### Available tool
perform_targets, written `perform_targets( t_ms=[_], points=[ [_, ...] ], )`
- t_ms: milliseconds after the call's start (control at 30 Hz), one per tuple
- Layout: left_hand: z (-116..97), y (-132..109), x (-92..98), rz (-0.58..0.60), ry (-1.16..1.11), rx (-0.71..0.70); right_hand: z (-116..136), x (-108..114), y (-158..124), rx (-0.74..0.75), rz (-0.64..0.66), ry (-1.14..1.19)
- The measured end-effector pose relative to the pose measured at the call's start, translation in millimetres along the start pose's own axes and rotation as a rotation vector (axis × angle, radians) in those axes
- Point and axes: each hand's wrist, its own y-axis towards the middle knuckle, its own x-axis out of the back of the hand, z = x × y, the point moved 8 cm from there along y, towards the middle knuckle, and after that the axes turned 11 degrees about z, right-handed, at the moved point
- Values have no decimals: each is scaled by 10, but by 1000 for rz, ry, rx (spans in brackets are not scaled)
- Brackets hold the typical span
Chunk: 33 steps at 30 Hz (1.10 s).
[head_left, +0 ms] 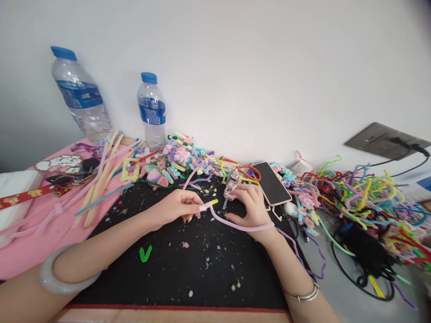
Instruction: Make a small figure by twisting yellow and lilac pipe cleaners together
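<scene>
A pale lilac pipe cleaner (235, 222) with a yellow tip (214, 201) is pinched near that tip by my left hand (181, 206), thumb against fingers. Its length curves right and passes over the wrist of my right hand (250, 202). The right fingers bend over a small pinkish patterned object (232, 182) with a grey-blue tip, touching its near side. The right thumb stands apart below it, with black mat showing in the gap. I cannot tell what kind of object it is. Both hands are above the black mat (163, 286).
Behind the hands lies a heap of pastel pipe-cleaner pieces (182, 155), with two water bottles (152, 112) by the wall. A phone (273, 183) lies right of the right hand. Tangled pipe cleaners (365, 198) and a black cable bundle (367, 250) fill the right side.
</scene>
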Motion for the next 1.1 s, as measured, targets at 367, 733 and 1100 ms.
perform_targets(
  t_ms=[367, 733, 1100],
  points=[
    [10, 30, -32, 2, 83, -33, 466, -152, -36, 192, 174, 179],
    [-48, -7, -157, 78, 239, -37, 417, -94, -52, 163, 58, 355],
    [-130, -32, -249, 135, 485, -124, 299, -142, -24, 54, 35, 367]
  ],
)
